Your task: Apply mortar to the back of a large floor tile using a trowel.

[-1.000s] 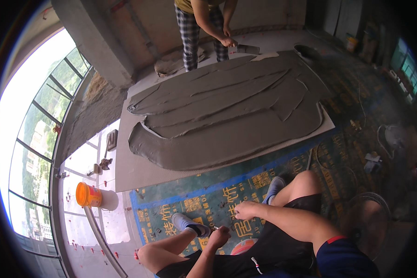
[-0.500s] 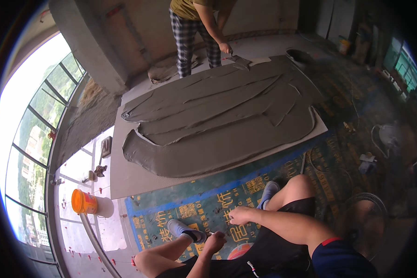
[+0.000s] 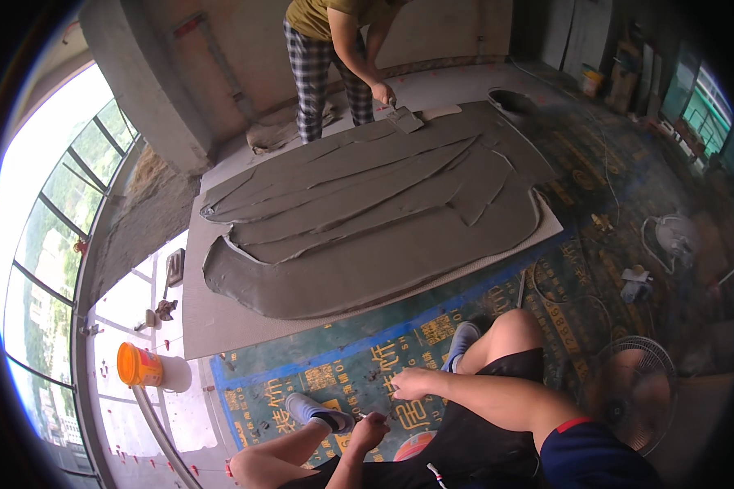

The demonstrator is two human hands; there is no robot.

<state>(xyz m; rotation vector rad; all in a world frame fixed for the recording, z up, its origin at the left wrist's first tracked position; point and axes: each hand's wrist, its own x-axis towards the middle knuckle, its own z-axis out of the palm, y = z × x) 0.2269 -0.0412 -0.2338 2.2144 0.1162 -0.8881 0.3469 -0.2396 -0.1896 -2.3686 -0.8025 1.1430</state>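
Observation:
I am seated with bent knees before a large slab (image 3: 245, 336) coated in wet grey mortar (image 3: 367, 220). My left hand (image 3: 370, 432) is closed between my knees, near my left shoe (image 3: 318, 411). A small pale object shows at its fingers, too small to name. My right hand (image 3: 414, 385) hangs from a forearm resting across my right thigh, its fingers loosely curled and nothing seen in them. Both hands are away from the slab. Across the slab, another person's hand (image 3: 382, 92) grips a wide flat trowel (image 3: 404, 120) against the mortar's far edge.
An orange bucket (image 3: 139, 364) stands at the left beside a long curved-looking bar (image 3: 159, 432). A notched trowel (image 3: 174, 267) lies near the slab's left edge. Green printed sheeting (image 3: 302, 387) covers the floor before me. A fan (image 3: 632, 395) stands at my right, and a black basin (image 3: 511, 101) at the far right corner.
The whole view has shifted slightly. The other person's trowel has turned, its blade now lying flatter and facing me more. My hands have hardly moved.

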